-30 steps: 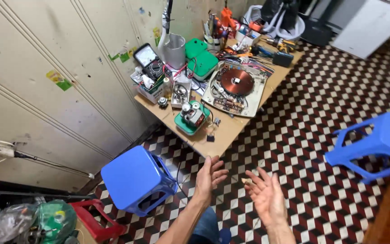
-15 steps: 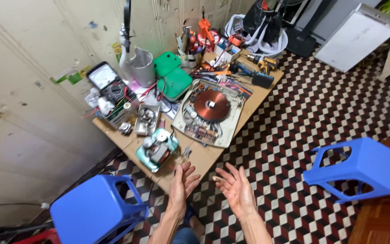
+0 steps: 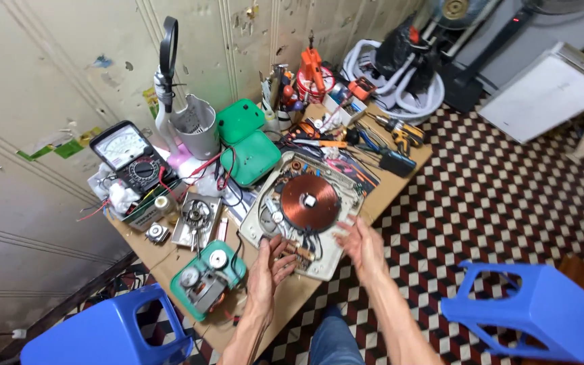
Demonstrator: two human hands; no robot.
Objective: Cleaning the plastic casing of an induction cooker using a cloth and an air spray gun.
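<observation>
While both hands reach in, opened induction cooker (image 3: 305, 209) between them, left hand (image 3: 268, 267) and right hand (image 3: 361, 245) fingers spread wide, holding nothing

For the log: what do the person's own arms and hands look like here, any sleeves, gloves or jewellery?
Both forearms are bare, with no sleeve in view. The left hand and right hand wear no gloves, and no ring, watch or band is visible on either. Below the arms, a bit of blue denim trouser leg shows.
</observation>
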